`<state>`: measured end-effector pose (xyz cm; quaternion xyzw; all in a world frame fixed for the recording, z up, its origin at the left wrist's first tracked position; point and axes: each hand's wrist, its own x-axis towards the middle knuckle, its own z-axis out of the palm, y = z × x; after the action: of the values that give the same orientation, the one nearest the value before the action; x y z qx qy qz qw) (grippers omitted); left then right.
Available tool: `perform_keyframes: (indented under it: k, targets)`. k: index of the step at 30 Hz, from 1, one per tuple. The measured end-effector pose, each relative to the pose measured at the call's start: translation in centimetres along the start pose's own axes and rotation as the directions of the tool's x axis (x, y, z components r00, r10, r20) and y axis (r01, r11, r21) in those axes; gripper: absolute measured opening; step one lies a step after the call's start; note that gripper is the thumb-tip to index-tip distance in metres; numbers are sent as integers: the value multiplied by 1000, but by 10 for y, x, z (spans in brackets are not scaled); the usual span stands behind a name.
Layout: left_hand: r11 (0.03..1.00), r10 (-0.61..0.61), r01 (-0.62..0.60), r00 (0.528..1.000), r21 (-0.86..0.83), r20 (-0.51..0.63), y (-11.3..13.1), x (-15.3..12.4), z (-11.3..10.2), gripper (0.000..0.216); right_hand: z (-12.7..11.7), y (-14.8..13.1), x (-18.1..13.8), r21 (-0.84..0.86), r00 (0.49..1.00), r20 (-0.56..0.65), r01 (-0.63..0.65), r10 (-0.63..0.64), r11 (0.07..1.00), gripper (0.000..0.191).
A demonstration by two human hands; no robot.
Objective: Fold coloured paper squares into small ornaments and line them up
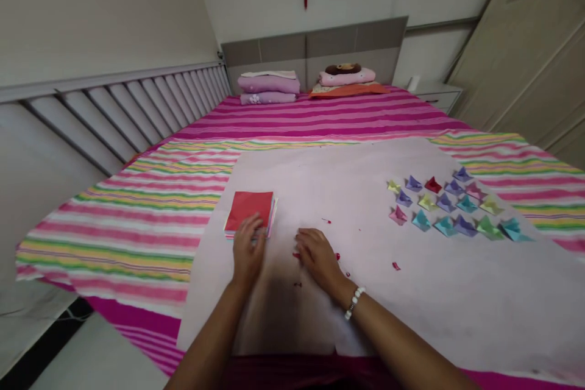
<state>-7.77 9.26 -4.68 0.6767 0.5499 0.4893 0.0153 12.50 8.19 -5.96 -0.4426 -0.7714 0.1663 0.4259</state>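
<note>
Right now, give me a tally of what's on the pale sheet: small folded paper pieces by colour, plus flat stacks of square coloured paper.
Purple folded paper pieces: 6
Teal folded paper pieces: 4
Yellow folded paper pieces: 3
Pink folded paper pieces: 2
Red folded paper piece: 1
Green folded paper piece: 1
Red-topped square paper stack: 1
Total: 18

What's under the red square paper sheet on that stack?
Beneath the red square paper sheet, thin edges of pale and coloured paper sheets show; their faces are covered.

Paper stack on sheet, left; folded papers right; scraps near middle. Sheet on bed. Bedding piles far.
</note>
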Motion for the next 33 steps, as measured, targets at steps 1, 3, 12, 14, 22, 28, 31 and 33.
perform_keyframes:
  k: [1, 3, 12, 14, 22, 28, 31, 33]
  targets:
    - [1000, -12, 12, 1000, -6, 7, -7, 8, -7, 22, 2, -1, 1, -2, 1000, 1, -1, 1, 1000, 25]
    - [999, -31, 33, 998, -26, 53, -19, 22, -14, 24, 5, -4, 6, -6, 1000, 14, 11, -11, 1000, 26]
    - [971, -155, 196, 951, -135, 268, -54, 19, 1, 42, 27, -12, 37, 24, 994, 95, 60, -62, 998, 37]
    - [961, -173, 224, 944, -161, 279, -57, 15, 3, 44, 34, -10, 39, 26, 993, 106, 49, -52, 998, 40]
    - [929, -220, 291, 931, -229, 290, -58, 12, 5, 46, 50, -7, 37, 3, 991, 130, -1, 0, 1000, 43]
    - [914, -244, 319, 926, -251, 289, -55, 12, 5, 41, 53, -7, 35, -10, 990, 141, -19, 20, 1000, 48]
    - [912, -244, 319, 927, -257, 284, -54, 12, 5, 38, 53, -7, 33, -15, 989, 143, -22, 24, 1000, 51]
    - [912, -242, 316, 929, -260, 280, -54, 11, 5, 37, 53, -7, 31, -22, 989, 146, -19, 22, 1000, 52]
